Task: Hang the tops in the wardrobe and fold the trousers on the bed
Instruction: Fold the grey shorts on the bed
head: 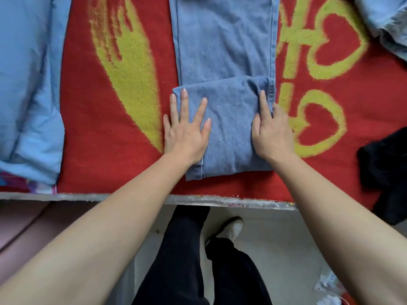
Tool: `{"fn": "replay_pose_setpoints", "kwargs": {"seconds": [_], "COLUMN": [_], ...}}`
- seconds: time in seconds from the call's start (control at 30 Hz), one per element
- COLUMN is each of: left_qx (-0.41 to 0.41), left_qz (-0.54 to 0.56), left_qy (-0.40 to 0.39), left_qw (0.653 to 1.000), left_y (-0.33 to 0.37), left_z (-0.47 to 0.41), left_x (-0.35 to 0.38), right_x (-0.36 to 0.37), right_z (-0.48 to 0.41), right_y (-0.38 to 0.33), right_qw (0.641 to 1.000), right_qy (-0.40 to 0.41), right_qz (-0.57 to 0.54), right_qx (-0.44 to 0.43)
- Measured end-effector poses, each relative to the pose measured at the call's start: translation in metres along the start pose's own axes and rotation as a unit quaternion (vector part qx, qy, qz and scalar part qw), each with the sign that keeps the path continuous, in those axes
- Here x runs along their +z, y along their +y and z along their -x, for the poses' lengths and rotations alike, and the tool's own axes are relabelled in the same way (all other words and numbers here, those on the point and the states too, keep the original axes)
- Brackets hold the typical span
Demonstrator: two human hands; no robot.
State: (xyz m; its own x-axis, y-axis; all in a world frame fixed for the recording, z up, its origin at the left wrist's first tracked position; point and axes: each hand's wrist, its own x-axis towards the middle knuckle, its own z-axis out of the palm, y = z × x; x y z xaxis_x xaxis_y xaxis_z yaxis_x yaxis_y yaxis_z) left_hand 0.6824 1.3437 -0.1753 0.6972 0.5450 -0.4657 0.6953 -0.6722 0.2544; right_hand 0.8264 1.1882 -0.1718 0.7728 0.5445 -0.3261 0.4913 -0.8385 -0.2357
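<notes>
- L hand (187, 130) flat, fingers spread, pressing on L side of the folded end (231, 133) of the jeans (224, 40); no grip.
- R hand (273, 133) at R edge of same fold: index straight on top, other fingers curl over the edge, looks like a hold.
- Jeans lie on red blanket (99, 150) on the bed, long axis running straight away from person; folded end nearest, unfolded length stretches beyond fingertips twd top of view.
- Both hands equally near, one per side.
- Judgement: next fold prob goes fwd along that axis; both edges must travel together or stack skews.
</notes>
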Motion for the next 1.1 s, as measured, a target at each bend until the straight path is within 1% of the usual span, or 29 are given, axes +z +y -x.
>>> {"fn": "replay_pose_setpoints", "kwargs": {"seconds": [0.1,0.23,0.27,0.3,0.37,0.43,0.47,0.5,0.53,0.57,0.6,0.63,0.67,0.7,0.77,0.83,0.93,1.1], "left_qx": [-0.007,-0.017,-0.009,0.006,0.056,0.133,0.167,0.189,0.199,0.200,0.195,0.188,0.180,0.172,0.156,0.146,0.146,0.139], "left_qz": [-0.045,-0.079,-0.082,-0.081,-0.073,-0.065,-0.066,-0.074,-0.098,-0.137,-0.179,-0.212,-0.231,-0.240,-0.248,-0.257,-0.237,-0.195], "left_qy": [-0.036,-0.082,-0.069,-0.035,0.067,0.153,0.165,0.142,0.098,0.054,0.022,0.001,-0.007,-0.007,-0.009,-0.034,-0.056,-0.097], "left_qw": [0.998,0.993,0.994,0.996,0.994,0.977,0.970,0.969,0.970,0.969,0.964,0.959,0.956,0.955,0.956,0.955,0.959,0.966], "left_y": [-0.001,0.005,0.007,0.009,0.011,0.012,0.012,0.012,0.011,0.009,0.008,0.008,0.009,0.011,0.015,0.018,0.018,0.023], "left_z": [-0.022,-0.036,-0.031,-0.023,-0.002,0.025,0.039,0.053,0.065,0.073,0.076,0.075,0.071,0.066,0.059,0.059,0.058,0.070], "left_x": [0.008,0.001,-0.003,-0.006,-0.014,-0.013,-0.009,-0.003,0.003,0.009,0.014,0.018,0.020,0.021,0.021,0.018,0.009,-0.017], "right_x": [0.015,0.013,0.010,0.006,-0.004,-0.011,-0.011,-0.011,-0.009,-0.006,-0.003,0.001,0.006,0.009,0.013,0.013,0.006,-0.029], "right_z": [-0.014,-0.023,-0.020,-0.015,0.000,0.021,0.033,0.045,0.057,0.067,0.073,0.077,0.078,0.075,0.067,0.064,0.069,0.081], "right_y": [-0.003,-0.008,-0.007,-0.005,-0.005,-0.004,-0.001,0.004,0.010,0.015,0.018,0.021,0.021,0.020,0.015,0.010,0.006,0.001], "right_qw": [0.997,0.993,0.992,0.993,0.995,0.992,0.985,0.978,0.972,0.965,0.957,0.949,0.945,0.947,0.951,0.952,0.956,0.957], "right_qy": [-0.041,-0.058,-0.057,-0.045,0.021,0.092,0.109,0.099,0.062,0.006,-0.050,-0.090,-0.100,-0.091,-0.072,-0.085,-0.109,-0.126], "right_qz": [0.059,0.095,0.101,0.105,0.092,0.057,0.042,0.030,0.031,0.054,0.100,0.151,0.184,0.194,0.198,0.208,0.198,0.164], "right_qx": [0.031,0.040,0.038,0.034,0.008,-0.069,-0.126,-0.182,-0.227,-0.255,-0.266,-0.262,-0.252,-0.240,-0.226,-0.208,-0.189,-0.202]}}
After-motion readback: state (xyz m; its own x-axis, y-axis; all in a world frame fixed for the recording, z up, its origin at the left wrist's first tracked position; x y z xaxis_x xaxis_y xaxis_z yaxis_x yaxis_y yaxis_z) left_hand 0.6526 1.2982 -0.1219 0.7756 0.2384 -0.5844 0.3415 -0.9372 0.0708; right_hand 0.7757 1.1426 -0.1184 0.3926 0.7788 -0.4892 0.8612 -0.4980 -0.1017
